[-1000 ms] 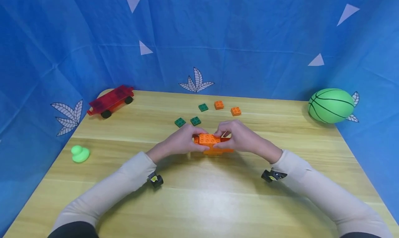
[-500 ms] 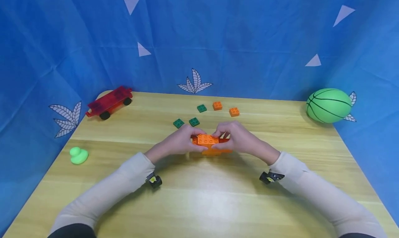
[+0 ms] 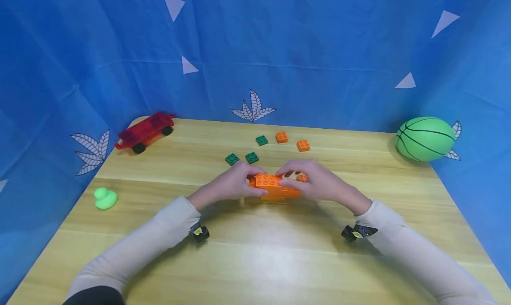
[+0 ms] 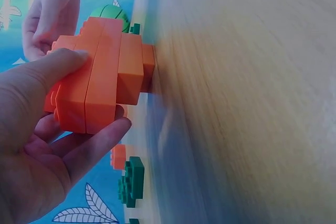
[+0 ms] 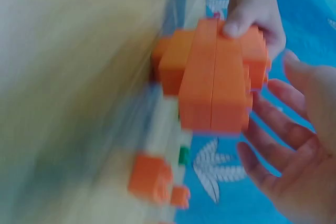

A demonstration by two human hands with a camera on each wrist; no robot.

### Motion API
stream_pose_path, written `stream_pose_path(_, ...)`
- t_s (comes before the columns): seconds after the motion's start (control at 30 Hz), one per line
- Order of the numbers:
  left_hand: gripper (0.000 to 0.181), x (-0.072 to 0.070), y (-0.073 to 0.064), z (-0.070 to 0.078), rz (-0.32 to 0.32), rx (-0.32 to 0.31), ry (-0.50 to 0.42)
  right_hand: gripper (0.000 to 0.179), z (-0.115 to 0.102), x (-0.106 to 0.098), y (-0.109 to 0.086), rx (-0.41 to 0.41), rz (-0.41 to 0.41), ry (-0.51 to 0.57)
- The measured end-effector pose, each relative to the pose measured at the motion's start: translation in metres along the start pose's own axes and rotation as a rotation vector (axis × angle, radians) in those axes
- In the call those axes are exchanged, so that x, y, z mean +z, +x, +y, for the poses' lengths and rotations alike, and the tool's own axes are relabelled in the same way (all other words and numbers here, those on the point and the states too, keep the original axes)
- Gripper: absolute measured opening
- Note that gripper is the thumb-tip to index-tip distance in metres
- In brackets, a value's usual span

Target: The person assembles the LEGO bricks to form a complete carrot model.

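A stepped build of orange toy building bricks (image 3: pixel 275 192) stands at the middle of the table, its lowest, narrower layers towards the tabletop. My left hand (image 3: pixel 233 180) grips its left end, thumb on the near side and fingers round the far side, as the left wrist view shows. At the right end is my right hand (image 3: pixel 319 183), its fingers spread and slightly bent. In the right wrist view that hand (image 5: pixel 299 140) shows a gap between palm and bricks. Just beyond it lies a loose orange brick (image 3: pixel 302 177), partly hidden by the hand in the head view.
Several loose small bricks lie behind the hands, among them a green brick (image 3: pixel 252 157) and an orange brick (image 3: pixel 303 145). A red toy car (image 3: pixel 145 131) sits back left, a green rubber duck (image 3: pixel 105 198) at left. A green ball (image 3: pixel 425 138) rests back right against the blue cloth (image 3: pixel 319 38).
My right hand has loosened and shifted right, off the brick build, uncovering studs on its right side and a loose orange brick behind. The left hand keeps its grip.
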State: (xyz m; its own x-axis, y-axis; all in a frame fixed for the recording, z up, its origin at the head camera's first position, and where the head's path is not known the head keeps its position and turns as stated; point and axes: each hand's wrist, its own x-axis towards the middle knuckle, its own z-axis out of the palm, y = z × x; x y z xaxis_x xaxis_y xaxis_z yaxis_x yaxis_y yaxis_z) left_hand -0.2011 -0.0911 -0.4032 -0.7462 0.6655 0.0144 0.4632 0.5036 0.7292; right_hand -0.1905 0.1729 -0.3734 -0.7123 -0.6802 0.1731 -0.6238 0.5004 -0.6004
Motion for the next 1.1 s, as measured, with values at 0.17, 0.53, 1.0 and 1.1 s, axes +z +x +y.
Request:
stream_pose_path(0.17, 0.034, 0.002, 0.000, 0.002, 0.000, -0.022, 0.009, 0.027, 0.017, -0.017, -0.008, 0.046, 0.007, -0.114)
stream_pose_path(0.53, 0.035, 0.004, 0.000, 0.003, -0.007, -0.055, 0.000, 0.044, 0.050, -0.012, -0.017, 0.199, -0.120, -0.254)
stream_pose_path(1.0, 0.036, 0.003, 0.000, 0.002, -0.007, -0.057, -0.004, 0.032, 0.056, -0.006, -0.017, 0.160, -0.002, -0.232)
stream_pose_path(1.1, 0.036, 0.003, 0.000, 0.001, -0.004, -0.053, -0.004, 0.033, 0.049, -0.013, -0.014, 0.136, 0.044, -0.208)
